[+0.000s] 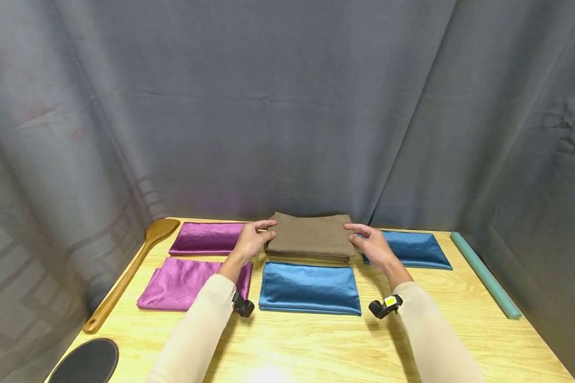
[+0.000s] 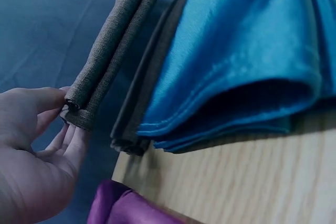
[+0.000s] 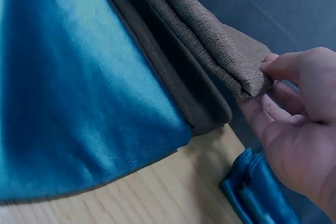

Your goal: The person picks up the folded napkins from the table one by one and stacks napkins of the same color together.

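Observation:
A folded brown cloth is stretched between both hands at the back middle of the table. My left hand pinches its left end between thumb and fingers; my right hand pinches the right end. In the left wrist view the held cloth shows its folded edge, lifted apart from a second brown folded cloth lying below. That lower cloth borders a folded blue satin cloth in the right wrist view. The blue cloth lies just in front of the brown ones.
Two folded purple cloths, one behind and one in front, lie at left. Another blue cloth lies at right. A wooden spoon and dark oval pad line the left edge, a green rod the right. Grey curtains surround the table.

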Available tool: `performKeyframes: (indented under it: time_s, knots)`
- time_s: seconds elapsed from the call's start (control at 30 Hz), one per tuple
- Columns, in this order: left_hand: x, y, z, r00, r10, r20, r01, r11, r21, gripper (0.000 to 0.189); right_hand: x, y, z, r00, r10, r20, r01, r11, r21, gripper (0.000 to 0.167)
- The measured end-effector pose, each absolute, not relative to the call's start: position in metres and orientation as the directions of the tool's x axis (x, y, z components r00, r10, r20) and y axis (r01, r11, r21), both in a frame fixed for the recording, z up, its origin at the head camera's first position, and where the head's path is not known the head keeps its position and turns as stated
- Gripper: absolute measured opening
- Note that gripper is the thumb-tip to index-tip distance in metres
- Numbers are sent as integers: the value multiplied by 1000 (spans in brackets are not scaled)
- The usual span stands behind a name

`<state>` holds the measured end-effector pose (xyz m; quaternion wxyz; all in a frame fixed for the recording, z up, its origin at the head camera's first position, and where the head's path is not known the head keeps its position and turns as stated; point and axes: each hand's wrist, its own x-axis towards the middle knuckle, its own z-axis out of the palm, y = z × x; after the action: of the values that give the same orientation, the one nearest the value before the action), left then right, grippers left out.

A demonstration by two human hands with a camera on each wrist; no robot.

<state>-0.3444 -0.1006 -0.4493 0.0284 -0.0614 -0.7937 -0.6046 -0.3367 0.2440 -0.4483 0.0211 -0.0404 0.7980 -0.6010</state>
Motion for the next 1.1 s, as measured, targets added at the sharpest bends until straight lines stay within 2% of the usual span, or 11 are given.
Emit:
performKeyframes:
  time_s: [0.13,0.4,0.63,0.9,1.1]
  knots:
    - [-349,-98,-454,-991,58,123,135,288,948,37,-341,245,-453,-996,-91,1,-24,254,-967,43]
    - [-348,-97,-463,-992,66,106,122,310,943,40,-345,245,-461,-997,-75,-16,-10,334,-942,42]
    - [-350,-98,-466,-994,56,96,110,365,925,40,-352,238,-470,-999,-40,-15,0,341,-940,42]
    - [-350,-101,-471,-998,60,26,47,393,918,44,-358,232,-481,-999,-35,-2,-11,367,-930,43]
    - [-351,-99,-473,-997,62,39,61,421,905,44,-357,232,-482,-999,-38,-9,-7,396,-918,44]
